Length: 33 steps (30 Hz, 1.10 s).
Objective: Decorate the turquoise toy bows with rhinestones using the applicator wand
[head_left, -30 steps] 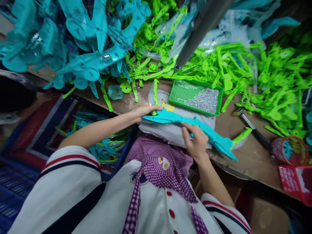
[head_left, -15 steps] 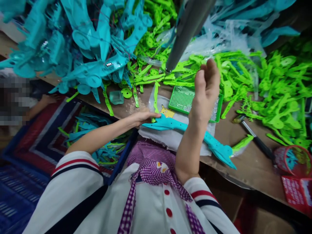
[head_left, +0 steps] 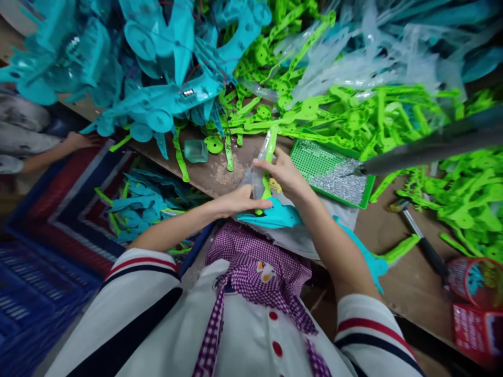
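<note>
Fingers [head_left: 262, 163] of the right hand [head_left: 283, 175] pinch a green plastic strip [head_left: 269, 157] just left of the green tray [head_left: 332, 170], above the left hand [head_left: 239, 200]; it looks light, stiff and slick, best gripped mid-length.

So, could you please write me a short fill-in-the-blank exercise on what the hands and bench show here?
1. The right hand grips a long ____ plastic strip.
2. The left hand rests on a ____ plastic part.
3. The green tray holds a heap of small ____ pieces.
4. A hammer lies on the bench to the ____ of the tray.

Missing words: green; blue; silver; right
</note>
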Available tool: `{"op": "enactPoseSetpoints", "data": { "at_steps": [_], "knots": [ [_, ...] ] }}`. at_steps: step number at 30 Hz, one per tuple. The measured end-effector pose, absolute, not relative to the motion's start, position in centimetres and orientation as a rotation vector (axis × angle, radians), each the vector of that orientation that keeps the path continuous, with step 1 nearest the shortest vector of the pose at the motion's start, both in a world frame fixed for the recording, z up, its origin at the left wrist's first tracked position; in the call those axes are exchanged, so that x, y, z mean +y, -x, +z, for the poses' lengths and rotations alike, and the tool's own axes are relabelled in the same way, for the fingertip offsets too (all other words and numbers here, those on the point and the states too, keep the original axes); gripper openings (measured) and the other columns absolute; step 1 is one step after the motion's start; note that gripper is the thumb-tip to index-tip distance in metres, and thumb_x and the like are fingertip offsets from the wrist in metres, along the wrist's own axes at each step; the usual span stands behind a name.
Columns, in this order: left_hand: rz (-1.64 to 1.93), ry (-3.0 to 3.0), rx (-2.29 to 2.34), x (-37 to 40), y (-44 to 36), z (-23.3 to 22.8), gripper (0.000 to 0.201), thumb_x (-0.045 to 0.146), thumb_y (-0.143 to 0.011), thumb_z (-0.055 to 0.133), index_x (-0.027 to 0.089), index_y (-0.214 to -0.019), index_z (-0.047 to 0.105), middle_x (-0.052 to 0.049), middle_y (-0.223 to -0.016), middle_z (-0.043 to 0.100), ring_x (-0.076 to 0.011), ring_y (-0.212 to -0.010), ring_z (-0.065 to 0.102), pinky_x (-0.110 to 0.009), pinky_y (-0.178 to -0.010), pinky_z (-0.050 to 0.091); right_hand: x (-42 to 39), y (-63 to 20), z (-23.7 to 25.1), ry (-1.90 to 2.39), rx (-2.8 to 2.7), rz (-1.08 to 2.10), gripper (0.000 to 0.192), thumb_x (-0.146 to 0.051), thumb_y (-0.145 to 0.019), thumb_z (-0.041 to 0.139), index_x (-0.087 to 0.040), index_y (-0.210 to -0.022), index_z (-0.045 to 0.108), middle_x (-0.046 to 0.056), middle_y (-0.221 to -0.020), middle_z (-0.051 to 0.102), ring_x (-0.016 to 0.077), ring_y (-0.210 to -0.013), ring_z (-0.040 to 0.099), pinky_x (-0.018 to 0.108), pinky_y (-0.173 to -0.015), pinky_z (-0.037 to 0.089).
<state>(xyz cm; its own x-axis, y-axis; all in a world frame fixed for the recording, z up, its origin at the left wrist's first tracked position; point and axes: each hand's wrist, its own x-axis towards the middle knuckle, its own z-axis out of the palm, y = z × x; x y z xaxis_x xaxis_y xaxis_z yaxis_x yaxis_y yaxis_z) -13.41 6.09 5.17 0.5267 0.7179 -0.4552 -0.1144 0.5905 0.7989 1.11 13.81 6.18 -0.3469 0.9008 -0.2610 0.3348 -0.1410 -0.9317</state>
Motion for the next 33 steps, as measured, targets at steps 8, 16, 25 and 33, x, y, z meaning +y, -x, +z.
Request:
{"op": "enactPoseSetpoints", "data": {
  "at_steps": [8,16,25,33],
  "knots": [
    [0.823,-0.438,0.888,1.4,13.6,5.6,0.065,0.031,-0.052,0.096,0.022,-0.107,0.062,-0.007,-0.11,0.071,-0.0207,-0.097,0.07,-0.03,-0.08,0.055,13.7,-4.9,6.4,1.406,-1.726,1.286,0.058,-0.067,-0.091,0.049,-0.024,-0.13,0.048,0.009,-0.103,0.07,0.0227,-0.087,0.068,0.04,-0.075,0.057],
    [0.998,-0.589,1.119,-2.0,12.0,5.9,0.038,0.031,-0.062,0.088,0.024,-0.086,0.06,-0.004,-0.106,0.072,-0.0194,-0.094,0.071,-0.034,-0.085,0.057,12.4,-5.2,8.2,1.453,-1.816,1.272,0.059,-0.066,-0.091,0.053,-0.025,-0.134,0.051,0.01,-0.109,0.071,0.0238,-0.092,0.069,0.042,-0.078,0.058],
    [1.063,-0.382,1.137,-1.0,10.8,4.8,0.057,0.032,-0.061,0.088,0.027,-0.089,0.039,0.001,-0.103,0.075,-0.0169,-0.09,0.072,-0.035,-0.085,0.056,9.9,-8.9,9.0,1.393,-2.086,2.015,0.051,-0.062,-0.074,0.075,-0.02,-0.102,0.069,0.005,-0.097,0.073,0.0199,-0.082,0.065,0.034,-0.069,0.054],
    [1.05,-0.372,1.144,-0.7,11.5,4.2,0.062,0.034,-0.058,0.09,0.026,-0.1,0.045,-0.002,-0.101,0.074,-0.0178,-0.091,0.07,-0.033,-0.085,0.055,10.1,-8.5,7.1,1.325,-1.876,2.111,0.043,-0.059,-0.07,0.08,-0.021,-0.082,0.064,0.002,-0.083,0.068,0.0171,-0.076,0.06,0.033,-0.067,0.051]
  ]
}}
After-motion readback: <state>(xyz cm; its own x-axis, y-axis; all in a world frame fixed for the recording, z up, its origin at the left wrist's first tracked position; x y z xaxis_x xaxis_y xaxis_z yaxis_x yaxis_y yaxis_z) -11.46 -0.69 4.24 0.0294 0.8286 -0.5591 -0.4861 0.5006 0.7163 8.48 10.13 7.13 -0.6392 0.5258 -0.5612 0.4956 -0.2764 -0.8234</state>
